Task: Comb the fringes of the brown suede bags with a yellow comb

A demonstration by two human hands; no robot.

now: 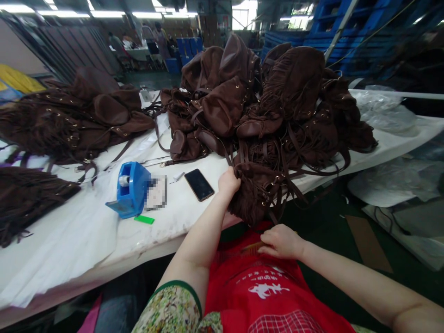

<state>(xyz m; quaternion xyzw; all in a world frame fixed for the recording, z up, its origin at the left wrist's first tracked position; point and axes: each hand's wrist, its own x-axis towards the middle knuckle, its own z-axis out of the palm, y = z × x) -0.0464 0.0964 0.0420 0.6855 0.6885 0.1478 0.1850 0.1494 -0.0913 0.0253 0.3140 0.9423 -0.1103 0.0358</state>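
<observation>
My left hand is closed on the upper edge of a dark brown fringed bag, which hangs over the near edge of the table. Gold-coloured metal rings and thin straps show on the bag's right side. Just below it, in front of the red apron, my right hand grips a yellowish-brown comb whose teeth point down. The comb is apart from the bag's fringe. Behind the held bag rises a large pile of similar brown bags.
A phone, a blue tape dispenser and a green strip lie on the white table. More brown bags are heaped at the left. Clear plastic lies at the right; blue crates stand behind.
</observation>
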